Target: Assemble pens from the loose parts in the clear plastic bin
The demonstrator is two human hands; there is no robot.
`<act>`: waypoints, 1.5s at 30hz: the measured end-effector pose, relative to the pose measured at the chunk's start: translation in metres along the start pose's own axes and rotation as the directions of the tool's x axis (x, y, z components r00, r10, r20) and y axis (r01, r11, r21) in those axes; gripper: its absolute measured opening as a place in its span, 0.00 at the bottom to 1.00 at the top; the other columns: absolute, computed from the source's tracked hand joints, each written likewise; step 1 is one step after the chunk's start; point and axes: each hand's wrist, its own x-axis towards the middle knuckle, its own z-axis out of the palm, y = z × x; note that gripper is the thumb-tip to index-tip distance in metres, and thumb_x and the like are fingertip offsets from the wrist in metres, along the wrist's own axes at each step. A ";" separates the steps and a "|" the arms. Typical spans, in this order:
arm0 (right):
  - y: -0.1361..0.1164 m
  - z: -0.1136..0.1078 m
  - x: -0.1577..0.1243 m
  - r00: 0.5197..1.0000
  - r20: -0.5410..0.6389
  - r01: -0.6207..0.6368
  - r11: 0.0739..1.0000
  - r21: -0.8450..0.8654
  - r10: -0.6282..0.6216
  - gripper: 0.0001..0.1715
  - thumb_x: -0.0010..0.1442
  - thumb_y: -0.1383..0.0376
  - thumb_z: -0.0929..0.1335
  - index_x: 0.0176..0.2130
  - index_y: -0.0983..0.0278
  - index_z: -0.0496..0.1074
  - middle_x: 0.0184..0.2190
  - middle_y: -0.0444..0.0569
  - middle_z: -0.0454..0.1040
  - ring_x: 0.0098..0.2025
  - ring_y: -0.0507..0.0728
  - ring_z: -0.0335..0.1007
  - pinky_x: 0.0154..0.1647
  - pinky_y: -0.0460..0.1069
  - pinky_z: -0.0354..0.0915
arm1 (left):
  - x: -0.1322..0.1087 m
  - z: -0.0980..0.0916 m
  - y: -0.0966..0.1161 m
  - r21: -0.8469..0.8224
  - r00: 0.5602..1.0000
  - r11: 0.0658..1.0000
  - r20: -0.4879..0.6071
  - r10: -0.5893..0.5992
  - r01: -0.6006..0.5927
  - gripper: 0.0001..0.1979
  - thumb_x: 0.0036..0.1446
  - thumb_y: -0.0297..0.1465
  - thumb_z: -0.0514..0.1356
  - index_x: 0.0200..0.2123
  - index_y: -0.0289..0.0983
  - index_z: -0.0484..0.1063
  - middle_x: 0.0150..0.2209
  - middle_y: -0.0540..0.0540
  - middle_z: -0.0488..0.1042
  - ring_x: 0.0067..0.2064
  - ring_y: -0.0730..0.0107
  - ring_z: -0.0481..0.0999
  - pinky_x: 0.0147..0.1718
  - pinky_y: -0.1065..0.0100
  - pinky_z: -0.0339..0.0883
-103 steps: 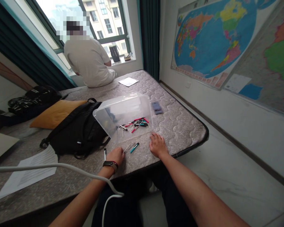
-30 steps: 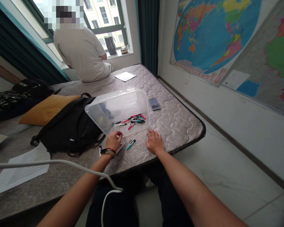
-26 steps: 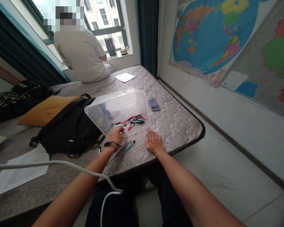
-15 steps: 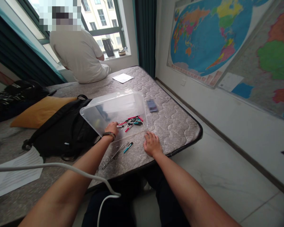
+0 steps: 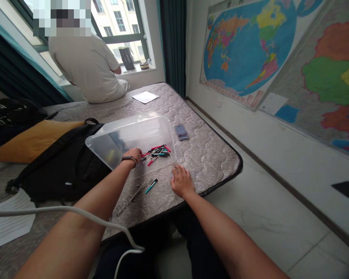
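Observation:
A clear plastic bin [image 5: 113, 133] lies tipped on its side on the grey quilted mattress [image 5: 209, 155], with several coloured pens [image 5: 157, 151] heaped inside it. My left hand [image 5: 135, 153], a watch on its wrist, reaches into the bin right beside the pens; its fingers are curled and what they hold is hidden. My right hand [image 5: 180, 182] rests flat and open on the mattress in front of the bin. A teal pen [image 5: 151, 186] and a thin clear one lie on the mattress between my hands.
A black backpack [image 5: 58, 166] leans against the bin's left side, with an orange cushion [image 5: 29, 139] behind it. Another person in a white shirt [image 5: 84, 68] sits at the far edge. Papers [image 5: 145, 97] and a small blurred dark object [image 5: 181, 131] lie on the mattress. A white cable [image 5: 75, 213] crosses my left arm.
My left hand moved from the mattress in front of the bin forward into the bin, up to the pens. My right hand stayed put. The camera shifted forward and right.

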 end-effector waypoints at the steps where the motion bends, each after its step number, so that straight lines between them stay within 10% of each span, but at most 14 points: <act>1: 0.000 0.000 0.000 1.000 0.000 0.000 1.000 0.001 0.000 0.21 0.60 0.65 0.64 0.53 0.61 0.67 0.60 0.56 0.64 0.61 0.64 0.54 0.59 0.58 0.53 | 0.001 0.000 0.001 0.004 1.000 1.000 0.007 0.010 -0.010 0.14 0.53 0.37 0.60 0.42 0.43 0.80 0.47 0.37 0.78 0.46 0.54 0.78 0.41 0.63 0.69; 45: 0.000 -0.002 0.001 1.000 0.010 0.003 1.000 -0.010 -0.003 0.20 0.61 0.64 0.63 0.53 0.62 0.66 0.61 0.56 0.63 0.61 0.63 0.54 0.59 0.58 0.53 | 0.025 0.007 0.014 0.101 0.992 0.993 0.112 0.051 -0.063 0.17 0.44 0.44 0.66 0.34 0.38 0.81 0.39 0.35 0.80 0.39 0.57 0.79 0.36 0.67 0.69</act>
